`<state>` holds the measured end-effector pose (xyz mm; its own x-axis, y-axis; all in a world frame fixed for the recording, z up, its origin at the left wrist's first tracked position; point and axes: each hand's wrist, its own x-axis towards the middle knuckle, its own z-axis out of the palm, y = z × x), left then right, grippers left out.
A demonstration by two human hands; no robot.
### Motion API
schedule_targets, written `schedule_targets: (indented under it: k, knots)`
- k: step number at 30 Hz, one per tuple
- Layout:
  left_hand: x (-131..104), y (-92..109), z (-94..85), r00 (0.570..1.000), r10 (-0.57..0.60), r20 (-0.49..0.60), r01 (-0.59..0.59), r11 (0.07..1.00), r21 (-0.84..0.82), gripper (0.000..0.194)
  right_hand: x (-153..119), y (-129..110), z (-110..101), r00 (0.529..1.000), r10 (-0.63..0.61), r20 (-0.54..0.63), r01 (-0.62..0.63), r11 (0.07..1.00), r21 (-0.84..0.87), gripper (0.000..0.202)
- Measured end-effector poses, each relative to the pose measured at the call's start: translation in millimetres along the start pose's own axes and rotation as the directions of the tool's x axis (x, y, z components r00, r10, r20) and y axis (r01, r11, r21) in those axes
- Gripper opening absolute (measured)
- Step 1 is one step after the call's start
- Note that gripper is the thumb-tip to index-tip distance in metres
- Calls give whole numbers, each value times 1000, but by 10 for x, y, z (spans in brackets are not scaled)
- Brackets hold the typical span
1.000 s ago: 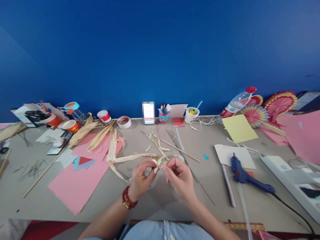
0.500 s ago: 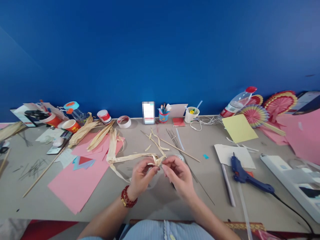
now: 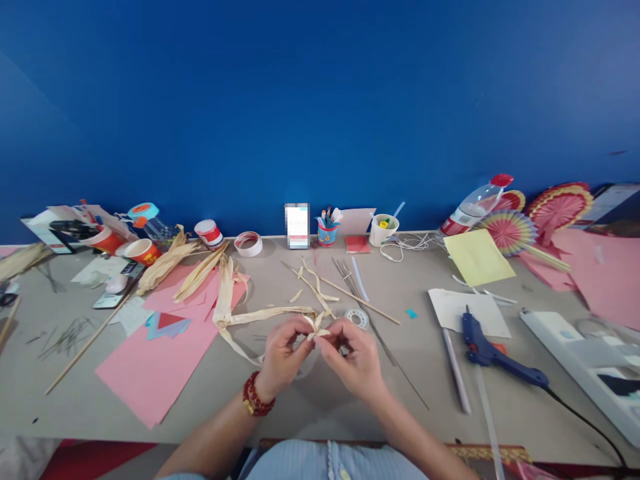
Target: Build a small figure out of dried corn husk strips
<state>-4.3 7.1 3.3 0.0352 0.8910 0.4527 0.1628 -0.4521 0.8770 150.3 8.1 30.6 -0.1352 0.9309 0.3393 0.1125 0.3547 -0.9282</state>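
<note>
Between my fingertips is a small flower-like piece of pale corn husk (image 3: 317,327), its strips spread outward. My left hand (image 3: 287,350), with a red bead bracelet at the wrist, pinches it from the left. From the right, my right hand (image 3: 353,350) pinches its lower edge, thumb and index finger closed. Just beyond the fingers lie loose husk strips (image 3: 315,287). A longer husk strip (image 3: 273,313) stretches left toward a knotted husk bundle (image 3: 225,300). A white tape roll (image 3: 357,319) lies close to my right hand.
Pink paper sheets (image 3: 160,373) and dried husks (image 3: 167,265) lie left. Thin wires (image 3: 373,320) and a wooden stick (image 3: 360,297) cross the middle. At right are a blue glue gun (image 3: 493,353), a power strip (image 3: 583,373) and paper fans (image 3: 507,230). A phone (image 3: 297,227) stands against the wall.
The husk piece has turned and its strips now fan out more. My right hand has shifted slightly left and down, uncovering the tape roll.
</note>
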Motion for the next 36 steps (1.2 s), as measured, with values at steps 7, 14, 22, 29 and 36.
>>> schedule_targets:
  k: [7,14,22,29,36]
  knots:
    - [-19,-56,-1,999,31,9,-31,998,-54,7,-2,31,7,989,141,35,-144,981,130,18]
    - [-16,-36,-8,999,-27,19,28,999,-44,8,8,43,-1,976,200,82,-212,958,195,16]
    - [-45,-70,7,988,-152,41,156,972,-175,13,-19,18,-40,1000,-17,-11,18,998,60,3]
    - [-48,-77,-8,994,-104,27,107,988,-113,12,-11,35,-53,994,-101,39,101,995,-4,5]
    - [-47,-58,-3,991,-117,65,125,983,-133,14,6,77,-34,997,78,26,-81,989,123,13]
